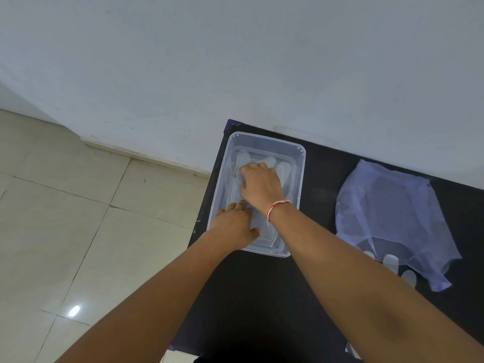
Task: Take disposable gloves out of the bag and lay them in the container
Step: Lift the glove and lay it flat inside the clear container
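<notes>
A clear plastic container (301,163) stands on the black table near its far left corner. Thin translucent gloves (284,169) lie inside it, their fingers pointing to the wall. Both of my hands are down in the container. My right hand (260,186), with a red and white thread at the wrist, presses on the gloves with curled fingers. My left hand (234,224) lies flat on the near end of the gloves. A pale blue plastic bag (387,213) lies on the table to the right, with glove fingers (390,262) sticking out of its near opening.
The black table (262,297) stands against a white wall (235,61). Its left edge drops to a tiled floor (65,218). The bag is about a hand's width to the right of the container.
</notes>
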